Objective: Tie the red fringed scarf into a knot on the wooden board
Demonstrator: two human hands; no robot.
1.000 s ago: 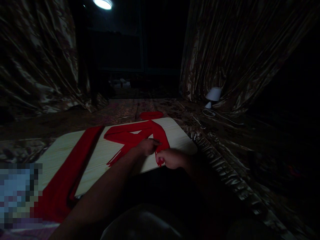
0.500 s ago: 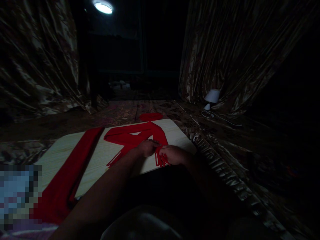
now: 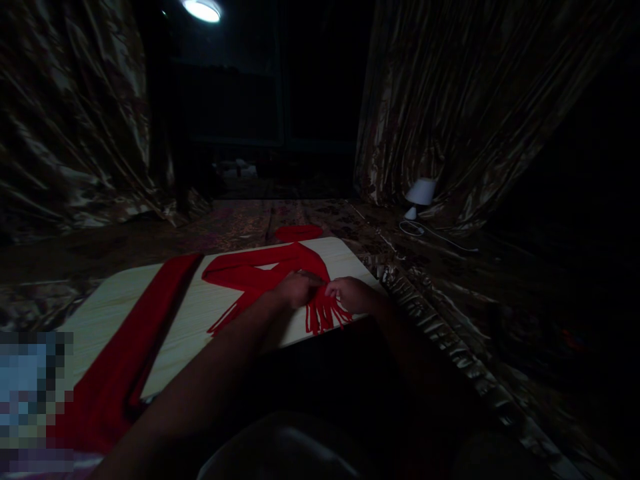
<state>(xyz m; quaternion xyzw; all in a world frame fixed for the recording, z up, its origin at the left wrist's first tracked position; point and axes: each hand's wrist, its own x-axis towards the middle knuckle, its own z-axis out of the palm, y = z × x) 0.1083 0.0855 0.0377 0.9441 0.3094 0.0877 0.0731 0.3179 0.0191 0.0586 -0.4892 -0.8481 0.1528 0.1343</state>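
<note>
A red fringed scarf (image 3: 260, 267) lies folded in a loop across a pale wooden board (image 3: 200, 300). Near the board's front right edge, my left hand (image 3: 296, 289) is closed on the scarf just above its fringed end. My right hand (image 3: 350, 295) pinches the same end from the right side, close to the left. Below both hands the fringe (image 3: 323, 319) hangs spread in separate strands. Another fringe, at the scarf's other end, partly shows beside my left forearm. The fingertips are dim and partly hidden.
A long red cloth (image 3: 145, 327) crosses the board's left side and runs off its front. More red fabric (image 3: 299, 233) lies behind the board. A white lamp (image 3: 421, 193) with a cord stands at the back right, before patterned curtains (image 3: 440, 87).
My right hand has moved up and slightly right along the scarf's end. The fringe under the hands now shows wider and more spread. The view has shifted slightly.
</note>
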